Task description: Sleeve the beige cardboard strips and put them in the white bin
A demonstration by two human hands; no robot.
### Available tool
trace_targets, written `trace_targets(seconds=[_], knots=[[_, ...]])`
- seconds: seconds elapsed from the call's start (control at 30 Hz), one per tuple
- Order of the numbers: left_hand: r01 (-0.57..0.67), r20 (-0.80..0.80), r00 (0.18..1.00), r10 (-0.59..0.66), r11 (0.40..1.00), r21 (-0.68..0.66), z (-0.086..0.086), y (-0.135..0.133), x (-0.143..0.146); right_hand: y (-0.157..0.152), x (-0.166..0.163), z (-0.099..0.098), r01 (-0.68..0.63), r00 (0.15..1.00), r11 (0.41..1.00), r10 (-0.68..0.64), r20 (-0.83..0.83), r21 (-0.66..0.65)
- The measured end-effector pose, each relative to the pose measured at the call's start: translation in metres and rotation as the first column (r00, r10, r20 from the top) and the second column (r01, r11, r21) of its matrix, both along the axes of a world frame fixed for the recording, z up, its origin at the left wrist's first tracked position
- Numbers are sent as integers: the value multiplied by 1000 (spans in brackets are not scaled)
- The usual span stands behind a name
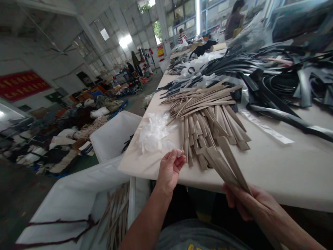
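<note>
Several flat beige strips (225, 165) are gripped in my right hand (249, 203), their ends pointing up and away over the table's front edge. My left hand (171, 165) is pinched closed, with a small clear scrap of film (180, 152) at the fingertips. Just beyond it lies a crumpled heap of clear plastic pieces (153, 133). A large pile of similar beige strips (201, 128) spreads over the table in front of both hands, some crosswise and some with ends toward me.
The pale table (281, 170) has a rounded left corner. Black strips (281, 88) and plastic cover its right and far parts. White bins (78, 194) stand at the left, one with beige strips (117, 211) inside. A person (234, 21) is at the far end.
</note>
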State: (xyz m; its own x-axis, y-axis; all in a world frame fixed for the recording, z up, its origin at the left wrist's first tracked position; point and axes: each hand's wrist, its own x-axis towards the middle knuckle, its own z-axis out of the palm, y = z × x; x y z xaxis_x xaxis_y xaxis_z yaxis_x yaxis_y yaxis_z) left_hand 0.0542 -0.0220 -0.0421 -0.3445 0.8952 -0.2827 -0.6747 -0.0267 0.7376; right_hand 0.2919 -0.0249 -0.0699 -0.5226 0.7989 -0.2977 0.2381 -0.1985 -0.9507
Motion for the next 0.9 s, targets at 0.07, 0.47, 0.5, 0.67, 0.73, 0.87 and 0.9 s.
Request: trace_targets(seconds=[0.07, 0.47, 0.5, 0.67, 0.73, 0.87, 0.9], knots=[[21, 29, 999, -20, 1000, -10, -5, -1, 9, -6, 0, -3, 28, 999, 999, -29, -33, -35], [55, 113, 992, -50, 998, -38, -7, -7, 27, -19, -10, -22, 24, 1000, 996, -25, 7, 84], [57, 116, 992, -51, 997, -46, -8, -7, 27, -21, -11, -22, 9, 1000, 997, -10, 9, 77], [49, 123, 992, -40, 996, -72, -12, -8, 28, -29, -11, -23, -40, 999, 993, 41, -14, 107], [39, 122, 992, -29, 996, -75, -13, -8, 27, -30, -10, -22, -32, 999, 990, 33, -8, 134], [28, 126, 992, -19, 997, -68, -14, -9, 27, -30, -8, -19, 48, 998, 978, -54, 25, 205], [30, 127, 992, -21, 998, -63, -15, -9, 27, -30, -9, -18, 61, 997, 973, -68, 23, 224]])
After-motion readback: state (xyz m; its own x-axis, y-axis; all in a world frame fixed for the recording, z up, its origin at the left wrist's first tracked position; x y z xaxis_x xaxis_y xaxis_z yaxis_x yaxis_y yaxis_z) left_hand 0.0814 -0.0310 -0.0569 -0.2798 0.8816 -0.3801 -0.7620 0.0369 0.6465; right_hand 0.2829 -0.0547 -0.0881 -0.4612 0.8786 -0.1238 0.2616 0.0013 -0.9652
